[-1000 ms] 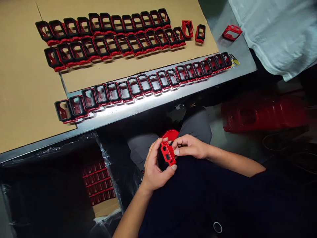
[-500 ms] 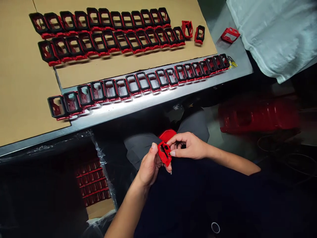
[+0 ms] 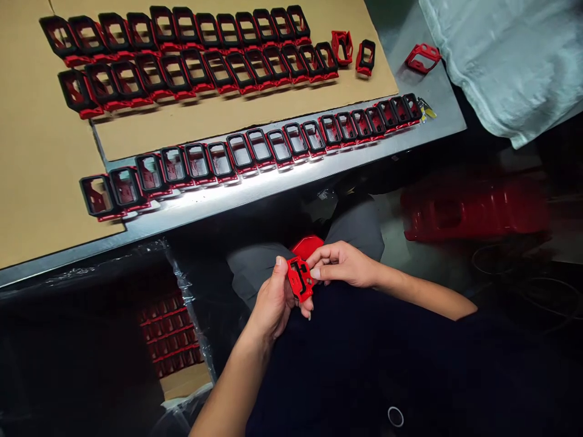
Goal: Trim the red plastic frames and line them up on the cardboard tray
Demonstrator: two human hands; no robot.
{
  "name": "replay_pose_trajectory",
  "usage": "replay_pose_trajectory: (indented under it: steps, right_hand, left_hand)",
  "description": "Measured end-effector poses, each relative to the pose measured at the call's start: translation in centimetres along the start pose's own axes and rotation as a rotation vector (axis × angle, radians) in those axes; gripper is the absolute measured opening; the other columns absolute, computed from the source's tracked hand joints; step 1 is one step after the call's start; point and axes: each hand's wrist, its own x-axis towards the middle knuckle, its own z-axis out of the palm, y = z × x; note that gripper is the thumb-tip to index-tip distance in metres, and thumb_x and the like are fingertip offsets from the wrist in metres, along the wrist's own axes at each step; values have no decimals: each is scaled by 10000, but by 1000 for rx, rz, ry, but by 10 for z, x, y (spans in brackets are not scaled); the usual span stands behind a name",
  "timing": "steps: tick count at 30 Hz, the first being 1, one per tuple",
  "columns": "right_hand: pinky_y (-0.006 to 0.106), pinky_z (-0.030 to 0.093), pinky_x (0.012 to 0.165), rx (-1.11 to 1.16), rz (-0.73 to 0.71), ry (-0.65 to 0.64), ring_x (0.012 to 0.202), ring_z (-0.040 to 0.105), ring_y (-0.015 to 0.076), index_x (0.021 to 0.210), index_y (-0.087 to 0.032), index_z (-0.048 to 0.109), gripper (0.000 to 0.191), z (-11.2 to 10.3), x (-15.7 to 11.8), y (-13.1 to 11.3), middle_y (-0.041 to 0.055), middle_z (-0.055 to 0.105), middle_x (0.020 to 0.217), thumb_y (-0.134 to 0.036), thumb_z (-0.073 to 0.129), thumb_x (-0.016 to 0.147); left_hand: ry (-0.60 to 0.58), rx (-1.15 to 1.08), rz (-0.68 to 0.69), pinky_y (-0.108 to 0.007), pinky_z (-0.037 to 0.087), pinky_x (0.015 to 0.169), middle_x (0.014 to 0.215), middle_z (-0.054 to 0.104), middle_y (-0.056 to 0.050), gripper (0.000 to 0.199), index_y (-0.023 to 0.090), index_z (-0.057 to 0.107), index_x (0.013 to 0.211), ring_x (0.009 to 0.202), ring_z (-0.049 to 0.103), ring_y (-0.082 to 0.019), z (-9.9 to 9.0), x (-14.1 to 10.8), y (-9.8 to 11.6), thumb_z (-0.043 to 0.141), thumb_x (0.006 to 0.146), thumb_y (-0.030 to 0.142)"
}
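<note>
Over my lap, my left hand (image 3: 272,298) is closed around a small red frame with black parts (image 3: 300,280), the thumb along its upper left edge. My right hand (image 3: 339,264) pinches the frame's right side, with thumb and forefinger bent against it. Whether the right fingers also hold some tiny piece is hidden. Beyond my hands, similar red frames with black rims (image 3: 228,159) stand in a line along the table's near edge. Two more rows of red-and-black frames (image 3: 195,74) stand on cardboard behind them.
A single red frame (image 3: 423,58) lies at the table's right, beside a pale cloth-like bag (image 3: 505,67). Yellow-handled small tools (image 3: 427,109) lie at the row's end. At lower left, a plastic-lined box (image 3: 184,379) holds rows of red frames. A red stool (image 3: 476,209) stands right.
The red frame has turned slightly in my left hand, showing more of its broad face. Both hands have shifted a little up and left and still hold it.
</note>
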Motion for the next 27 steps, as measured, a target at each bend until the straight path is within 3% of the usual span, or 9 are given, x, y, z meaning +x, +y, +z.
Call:
replay_pose_trajectory:
  steps: [8, 11, 13, 15, 17, 20, 24, 27]
  right_hand:
    - [196, 441, 602, -15, 32, 81, 619, 573, 73, 880, -113, 670, 449, 4, 5, 4, 0, 670, 714, -466, 863, 679]
    - [187, 416, 579, -7, 13, 89, 601, 563, 69, 854, -110, 673, 402, 4, 7, 6, -1, 669, 699, -425, 859, 686]
    - [186, 429, 572, 67, 4, 71, 591, 577, 76, 849, -116, 665, 378, 3, 9, 7, -6, 664, 677, -407, 852, 694]
    - [185, 448, 558, 191, 8, 52, 576, 591, 82, 843, -123, 652, 390, 2, 11, 8, -9, 662, 669, -406, 863, 678]
    - [181, 460, 540, 315, 24, 17, 574, 601, 86, 840, -123, 647, 412, 1, 12, 10, -1, 668, 688, -408, 882, 658]
    - [175, 466, 529, 443, 60, -74, 585, 609, 88, 840, -114, 653, 429, 2, 14, 11, 6, 661, 700, -394, 909, 640]
    - [183, 503, 565, 554, 98, -173, 626, 645, 108, 831, -117, 656, 465, 4, 16, 13, -3, 650, 689, -387, 949, 593]
    - [198, 524, 578, 574, 83, -261, 607, 642, 111, 816, -115, 661, 494, 5, 18, 14, 16, 669, 679, -438, 952, 582]
  left_hand:
    - [52, 34, 1, -261, 468, 392, 441, 571, -11, 786, 105, 636, 877, 384, 571, -171, 0, 4, -5, 553, 714, 870]
    - [51, 118, 67, -247, 441, 394, 465, 564, -12, 765, 131, 618, 792, 375, 527, -138, 0, 5, -6, 508, 728, 886]
    - [36, 263, 192, -245, 442, 428, 496, 563, -12, 722, 151, 588, 730, 402, 516, -123, -1, 3, -7, 508, 747, 869]
    - [81, 442, 421, -259, 493, 521, 630, 625, -28, 630, 162, 599, 778, 528, 584, -141, -3, 0, -7, 646, 725, 788]
    - [160, 614, 705, -313, 566, 700, 956, 697, -82, 582, 180, 635, 991, 837, 677, -219, -5, -4, -6, 817, 666, 627]
    - [154, 835, 1032, -440, 551, 963, 1348, 590, -126, 715, 239, 531, 1329, 1224, 586, -304, -5, -6, -4, 853, 713, 407]
    - [76, 908, 1177, -470, 498, 1067, 1361, 583, -118, 659, 255, 483, 1391, 1262, 573, -281, -3, -3, -1, 777, 802, 264]
    - [44, 819, 1177, -435, 496, 1075, 1380, 566, -126, 643, 235, 495, 1363, 1277, 562, -267, 0, 1, -1, 786, 790, 265]
